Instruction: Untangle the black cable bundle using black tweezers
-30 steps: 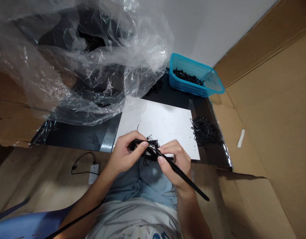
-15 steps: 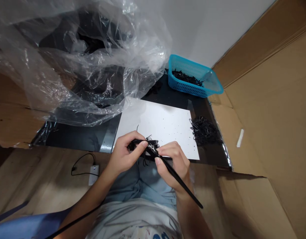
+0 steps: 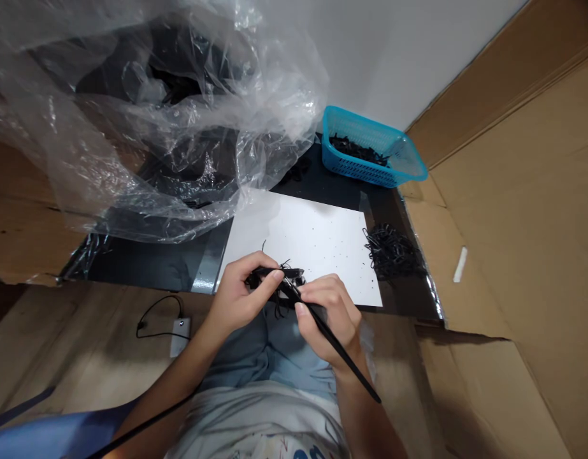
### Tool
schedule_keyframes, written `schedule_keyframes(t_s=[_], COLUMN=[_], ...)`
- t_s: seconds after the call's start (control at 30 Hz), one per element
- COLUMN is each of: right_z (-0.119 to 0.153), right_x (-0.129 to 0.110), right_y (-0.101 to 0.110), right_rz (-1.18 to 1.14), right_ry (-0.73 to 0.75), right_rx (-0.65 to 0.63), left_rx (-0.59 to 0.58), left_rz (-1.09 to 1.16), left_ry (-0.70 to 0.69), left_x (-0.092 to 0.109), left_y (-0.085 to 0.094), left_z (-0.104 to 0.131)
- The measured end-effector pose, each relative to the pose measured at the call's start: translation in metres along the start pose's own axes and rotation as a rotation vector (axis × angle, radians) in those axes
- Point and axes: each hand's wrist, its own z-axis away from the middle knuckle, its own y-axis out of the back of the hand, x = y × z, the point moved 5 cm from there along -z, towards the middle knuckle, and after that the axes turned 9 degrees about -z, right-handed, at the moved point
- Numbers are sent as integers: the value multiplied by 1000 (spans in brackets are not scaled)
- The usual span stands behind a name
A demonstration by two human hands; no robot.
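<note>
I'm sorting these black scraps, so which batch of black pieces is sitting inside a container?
The batch in the blue basket at the far edge; the loose pile lies bare right of the white sheet.

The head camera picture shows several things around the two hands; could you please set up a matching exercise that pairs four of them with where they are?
Things:
1. blue basket
2. white sheet
3. clear plastic bag
4. small white box with a cable

Places:
A. far left, crumpled over dark stuff
B. just beyond the hands, lying flat on the black mat
C. on the floor, left of the left arm
D. far right corner of the black mat, by the wall

Pairs: 1-D, 2-B, 3-A, 4-C
</note>
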Motion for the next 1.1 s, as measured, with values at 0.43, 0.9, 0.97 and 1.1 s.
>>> schedule_keyframes(t_s=[0.43,0.9,0.97,1.1], right_z=[3,13,14,14], right_x=[7,36,40,48], right_y=[2,-5,-9,-25], right_rz=[-68,-561,-686,-941], right_ry=[-65,-342,-415,-620], right_rx=[18,136,233,331], left_rx=[-14,-128,-140,-158], left_rz=[11,94,110,176], left_ry=[7,-1,-10,-24], left_x=[1,-3,-3,-3], left_y=[0,0,1,3], left_z=[0,-1,-1,-1])
